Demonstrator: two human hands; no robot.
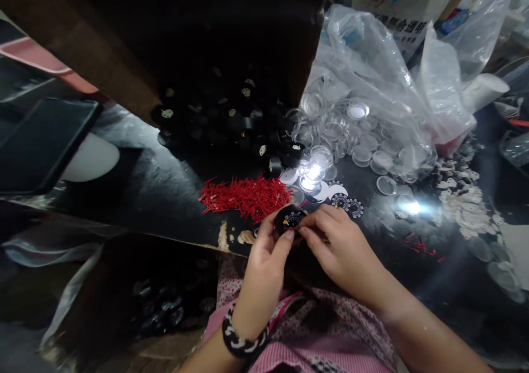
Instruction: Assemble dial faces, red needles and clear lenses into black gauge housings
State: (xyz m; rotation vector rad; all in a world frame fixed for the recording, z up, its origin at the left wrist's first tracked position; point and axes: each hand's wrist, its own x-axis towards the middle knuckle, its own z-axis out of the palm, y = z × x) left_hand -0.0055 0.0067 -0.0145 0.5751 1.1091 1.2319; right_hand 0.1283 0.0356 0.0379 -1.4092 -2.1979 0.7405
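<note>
A small round black gauge (290,220) with a printed dial is gripped between the thumb and fingers of my left hand (265,263), just over the table's front edge. At the gauge's right side, my right hand (345,246) has its thumb and forefinger pinched together. A bit of red shows by those fingertips, but what they pinch is too small to make out. Right behind the hands lies a heap of thin red pointers (248,194). Printed dial discs (347,203) and white discs (320,192) lie beyond my right hand.
Clear round covers (367,141) spill from a plastic bag (372,53). Black round housings (248,120) fill a tipped cardboard box (136,95). Small pale parts (458,196) and a few red pointers (419,245) lie rightward. A tablet-like device (41,141) stands left. Below the table, a container holds finished-looking round pieces (165,309).
</note>
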